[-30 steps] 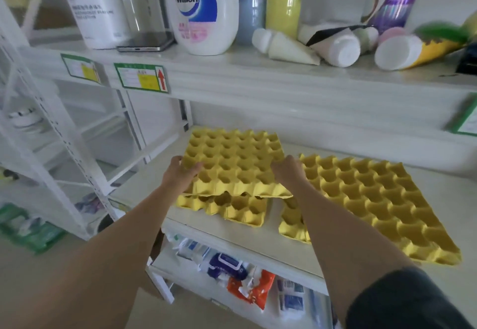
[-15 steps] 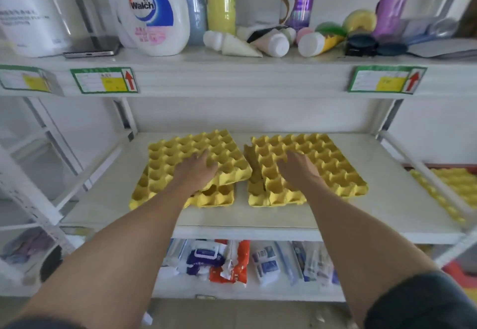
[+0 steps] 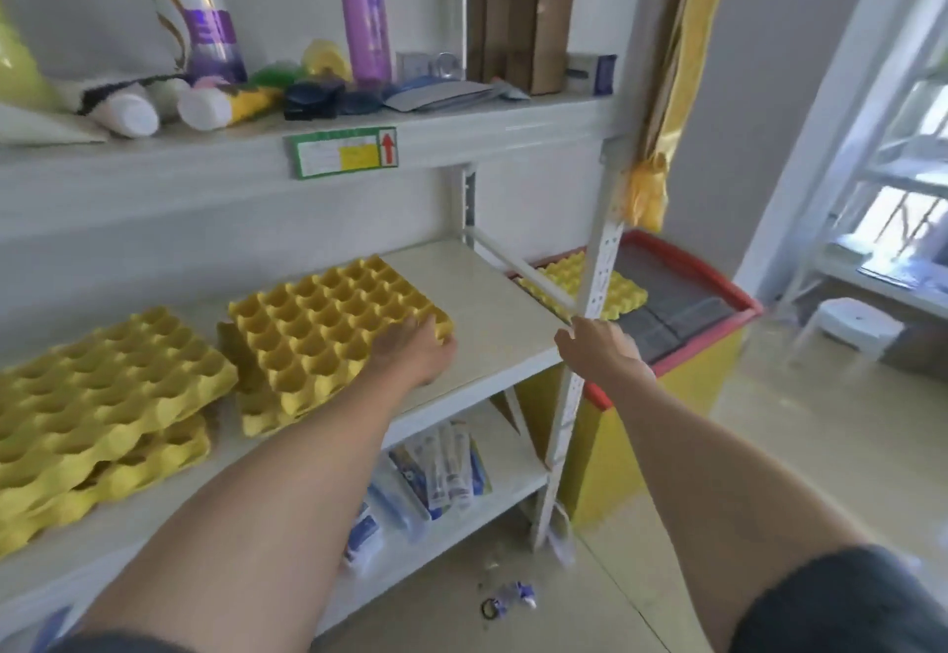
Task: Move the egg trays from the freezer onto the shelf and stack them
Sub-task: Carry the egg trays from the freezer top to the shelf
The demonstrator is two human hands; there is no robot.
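Now L hand [image 3: 415,350] on right stack [image 3: 333,324]; R hand [image 3: 600,350] lifted off.

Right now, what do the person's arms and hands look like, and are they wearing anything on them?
Both hands, the left hand and the right hand, are bare: no gloves, and no rings or watch show from this side. The forearms are uncovered. Dark grey short sleeves show at the bottom edge of the picture, one on each upper arm.

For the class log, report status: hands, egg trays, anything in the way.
Left hand rests open on right tray stack. Right hand empty near shelf post. One tray waits on freezer; post stands between.
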